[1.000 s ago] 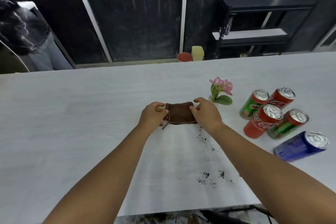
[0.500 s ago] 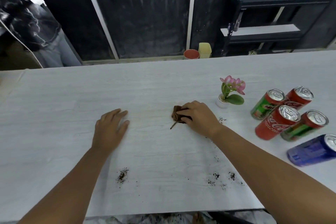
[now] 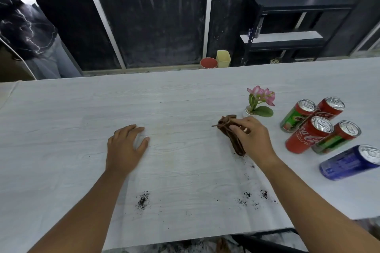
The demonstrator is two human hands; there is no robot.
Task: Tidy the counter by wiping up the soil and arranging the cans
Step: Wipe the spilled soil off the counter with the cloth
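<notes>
My right hand (image 3: 251, 138) grips a bunched brown cloth (image 3: 230, 133), lifted so its lower end touches the white counter (image 3: 82, 109). My left hand (image 3: 125, 146) lies flat and open on the counter to the left. Dark soil sits in a small pile (image 3: 143, 200) near the front edge and as scattered specks (image 3: 255, 197) below my right wrist. At the right stand several cans: a green one (image 3: 297, 115), a red one (image 3: 330, 107), a red cola can (image 3: 308, 134), and a red-green can (image 3: 337, 136). A blue can (image 3: 351, 161) lies on its side.
A small potted pink flower (image 3: 260, 101) stands just beyond my right hand, left of the cans. A red cup (image 3: 208, 63) and a yellow cup (image 3: 223, 58) stand past the counter's far edge. A dark shelf unit (image 3: 292, 28) is behind.
My left hand let go of the cloth and moved left, settling flat on the counter. My right hand bunched the cloth up and lifted it off the counter.
</notes>
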